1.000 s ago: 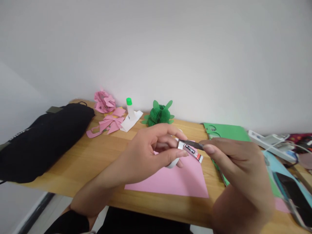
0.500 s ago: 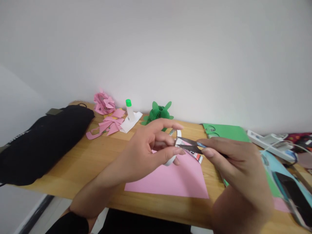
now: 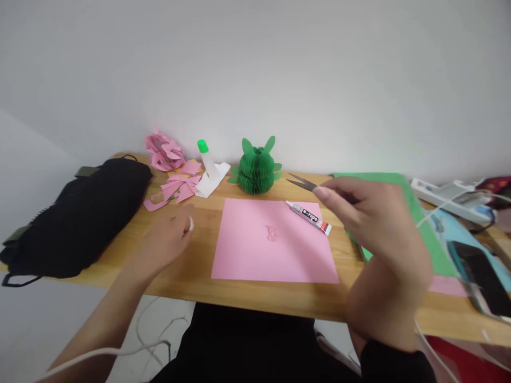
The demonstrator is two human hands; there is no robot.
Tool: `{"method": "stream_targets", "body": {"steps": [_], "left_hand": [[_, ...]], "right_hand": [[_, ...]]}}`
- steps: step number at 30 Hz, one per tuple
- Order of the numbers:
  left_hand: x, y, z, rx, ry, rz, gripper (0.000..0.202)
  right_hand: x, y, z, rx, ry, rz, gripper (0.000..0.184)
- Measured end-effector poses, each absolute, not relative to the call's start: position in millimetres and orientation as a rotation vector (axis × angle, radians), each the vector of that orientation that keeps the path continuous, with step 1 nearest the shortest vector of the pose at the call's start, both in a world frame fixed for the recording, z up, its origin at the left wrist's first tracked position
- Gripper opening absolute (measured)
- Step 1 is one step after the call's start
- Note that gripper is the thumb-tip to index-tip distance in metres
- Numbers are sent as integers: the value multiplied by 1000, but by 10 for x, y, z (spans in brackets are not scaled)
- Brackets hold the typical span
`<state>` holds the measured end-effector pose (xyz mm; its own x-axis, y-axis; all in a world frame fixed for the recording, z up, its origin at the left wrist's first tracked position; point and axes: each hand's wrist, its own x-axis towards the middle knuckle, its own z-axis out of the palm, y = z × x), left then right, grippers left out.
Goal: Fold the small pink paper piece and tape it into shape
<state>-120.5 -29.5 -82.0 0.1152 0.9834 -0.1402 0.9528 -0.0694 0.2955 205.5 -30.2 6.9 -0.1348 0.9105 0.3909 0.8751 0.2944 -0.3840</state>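
My left hand [image 3: 170, 236] is over the left part of the table, blurred, its fingers curled. A white edge shows at the fingertips; it looks like the roll of white tape [image 3: 191, 224], mostly hidden. Raised at the right, my right hand [image 3: 367, 223] pinches dark tweezers [image 3: 304, 183], their pointed tips apart and aimed left. Below lies a pink paper sheet [image 3: 247, 260] with small thin pink paper pieces [image 3: 272, 233] near its middle. A B-7000 glue tube [image 3: 309, 216] rests across the sheet's upper right edge.
Behind the sheet stands a green folded-paper figure [image 3: 257, 170]. A green-capped glue stick [image 3: 207, 159] and pink paper scraps [image 3: 179, 186] are back left, beside a black bag [image 3: 83, 218]. Right are green sheets [image 3: 423, 244], a phone [image 3: 481, 279] and a power strip [image 3: 451, 199].
My hands have parted: the left moved left and down from the sheet, the right moved up with the tweezers. The tape no longer covers the sheet, and the small pink pieces now show.
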Motion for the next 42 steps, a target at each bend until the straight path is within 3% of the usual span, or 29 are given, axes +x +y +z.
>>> {"method": "stream_targets", "body": {"steps": [5,9,12,17,27,33,42], "left_hand": [[-1426,-398,-888,2161,2101,-241,39],[-1411,-416,-979,2238,2052,-192,41],[-1361,-405,-1070,2284,2025,-130,43],[-1128,-392,-1118,2329,1763,204,44],[-532,-393,-1127,2211,1342,419,42],[-449,-286,-889,1933,1298,751,43],[-108,-188,-66,1653,840,1299,31]], "right_hand": [[1969,-93,-267,-2001,-2212,169,28],[1924,-89,-743,-2181,-2226,245,23],[1932,-158,-1026,-2226,-2222,259,29],[1889,-162,-1132,-2081,-2321,332,29],[1665,5,-1226,-1802,-2283,779,19],[1768,-25,-839,-1525,-1905,802,15],[1483,-422,68,-1211,-1438,118,7]]}}
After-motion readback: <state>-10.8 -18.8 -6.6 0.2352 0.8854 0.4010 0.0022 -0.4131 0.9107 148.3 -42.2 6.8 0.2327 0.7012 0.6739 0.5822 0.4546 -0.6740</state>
